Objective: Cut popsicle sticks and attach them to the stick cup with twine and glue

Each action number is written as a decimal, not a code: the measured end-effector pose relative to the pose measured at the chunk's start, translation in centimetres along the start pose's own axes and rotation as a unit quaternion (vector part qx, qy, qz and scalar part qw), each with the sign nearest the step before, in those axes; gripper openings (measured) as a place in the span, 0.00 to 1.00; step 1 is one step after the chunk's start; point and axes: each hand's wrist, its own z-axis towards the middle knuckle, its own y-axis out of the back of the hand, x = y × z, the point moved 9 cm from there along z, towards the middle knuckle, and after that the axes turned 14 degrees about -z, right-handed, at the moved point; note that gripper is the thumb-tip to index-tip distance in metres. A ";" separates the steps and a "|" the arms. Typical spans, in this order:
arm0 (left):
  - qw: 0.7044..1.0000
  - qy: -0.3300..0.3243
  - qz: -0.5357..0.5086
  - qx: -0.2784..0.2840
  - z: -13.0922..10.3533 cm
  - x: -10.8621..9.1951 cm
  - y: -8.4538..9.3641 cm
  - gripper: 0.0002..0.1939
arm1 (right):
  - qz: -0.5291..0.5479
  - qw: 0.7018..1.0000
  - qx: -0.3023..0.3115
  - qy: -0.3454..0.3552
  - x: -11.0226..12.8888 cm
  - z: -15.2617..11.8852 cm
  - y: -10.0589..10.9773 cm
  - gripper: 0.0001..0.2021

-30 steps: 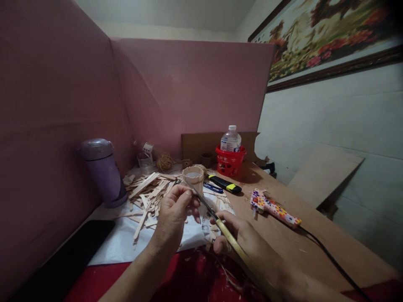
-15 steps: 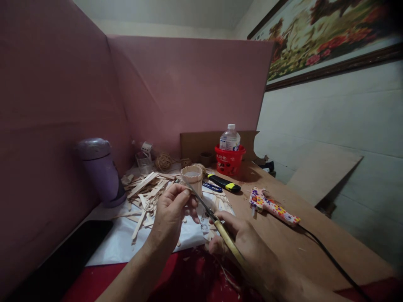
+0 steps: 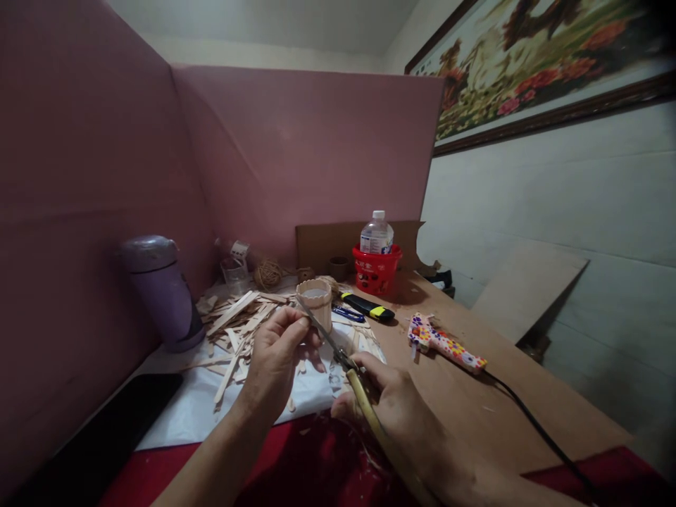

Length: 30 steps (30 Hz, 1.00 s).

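My right hand [image 3: 401, 415] is wrapped round a pair of scissors [image 3: 346, 362] with yellowish handles. Their long blade points up and to the left, passing by the fingertips of my left hand [image 3: 282, 345]. The thumb and fingers of that left hand are pinched together. Whatever they hold is too small or hidden to name. Just behind the blade stands a small cup made of wooden sticks [image 3: 318, 310], upright, its inside pale. Loose wooden craft sticks [image 3: 237, 324] lie piled left of it, on a white sheet [image 3: 195, 408].
A floral glue gun [image 3: 443, 345] with a black cord lies at the right. Behind are a yellow-black utility knife [image 3: 367, 307], a red bucket [image 3: 377, 271] holding a plastic bottle [image 3: 377, 234], and a twine ball [image 3: 267, 274]. At left are a purple tumbler [image 3: 165, 296] and a dark phone-like slab [image 3: 132, 408].
The whole view has shifted, so things sit slightly further left. Both hands keep nearly the same pose, with the scissors blade still beside my left fingertips.
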 end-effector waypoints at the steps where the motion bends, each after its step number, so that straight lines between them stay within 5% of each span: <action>1: 1.000 -0.001 0.001 0.003 0.0 -0.1 0.0 0.09 | -0.006 1.000 -0.008 0.009 0.0 0.0 0.1 0.10; 11: 0.999 0.003 0.021 0.032 -0.1 0.1 -0.7 0.08 | 0.003 0.999 0.018 0.047 0.8 -0.2 0.8 0.15; 30: 0.999 0.016 0.020 0.038 -0.2 0.5 -0.9 0.08 | 0.154 0.987 -0.035 -0.024 -0.9 0.3 0.2 0.09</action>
